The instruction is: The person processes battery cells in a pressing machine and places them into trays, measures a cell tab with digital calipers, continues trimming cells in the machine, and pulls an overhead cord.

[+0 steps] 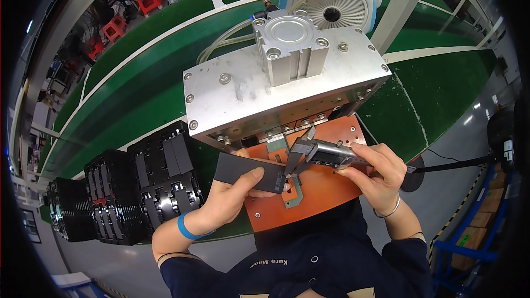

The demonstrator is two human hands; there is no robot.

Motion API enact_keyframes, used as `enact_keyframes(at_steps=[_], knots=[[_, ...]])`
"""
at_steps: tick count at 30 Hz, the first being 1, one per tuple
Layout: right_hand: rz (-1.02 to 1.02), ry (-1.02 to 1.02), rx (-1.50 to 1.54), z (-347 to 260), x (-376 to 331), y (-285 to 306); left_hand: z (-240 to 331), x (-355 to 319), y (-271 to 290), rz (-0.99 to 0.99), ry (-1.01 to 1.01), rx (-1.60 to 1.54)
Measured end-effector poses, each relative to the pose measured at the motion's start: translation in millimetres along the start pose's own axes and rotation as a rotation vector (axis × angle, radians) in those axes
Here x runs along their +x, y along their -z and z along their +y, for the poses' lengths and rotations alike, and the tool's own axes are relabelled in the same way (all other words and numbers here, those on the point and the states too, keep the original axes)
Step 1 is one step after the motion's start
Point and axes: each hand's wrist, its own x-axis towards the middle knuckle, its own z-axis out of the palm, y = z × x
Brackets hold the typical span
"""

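Note:
My left hand is closed on a flat dark grey rectangular plate, thumb on top and fingers beneath. In my right hand is a digital caliper, pinched between thumb and fingers along its body. The caliper's jaws reach to the plate's right end; whether they touch it I cannot tell. Both things are above an orange base plate that carries a green-grey fixture piece. Behind them stands a silver metal press with an air cylinder on top.
Stacks of black plastic trays stand to the left on the green table. A white and blue fan is behind the press. Grey frame posts rise at the back. A blue rack with cardboard boxes stands at the right. Red stools and people are farther off.

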Motion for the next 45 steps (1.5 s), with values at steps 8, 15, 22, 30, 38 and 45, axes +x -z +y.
enact_keyframes(at_steps=[8, 15, 22, 30, 38, 45], knots=[[-0.008, -0.006, 0.008, -0.8, -0.2, 0.1, -4.7, 1.7, 3.5, -0.029, -0.065, 0.001], [-0.012, -0.019, 0.02, -1.2, -0.4, -0.8, -4.5, 1.5, 6.4, -0.074, -0.063, -0.083], [-0.01, -0.013, 0.035, -1.0, 0.1, -1.9, -4.8, 1.6, 7.4, -0.078, -0.06, -0.084], [-0.008, 0.012, 0.01, -1.3, -1.1, -0.5, -3.7, 1.1, 2.9, -0.015, -0.038, -0.007], [0.01, 0.044, -0.01, -0.2, -2.8, -2.1, -1.5, 0.1, 2.3, -0.016, -0.041, 0.011], [0.077, 0.138, -0.097, 3.5, -4.2, -7.2, -5.2, 3.4, 7.2, -0.041, -0.053, -0.082]])
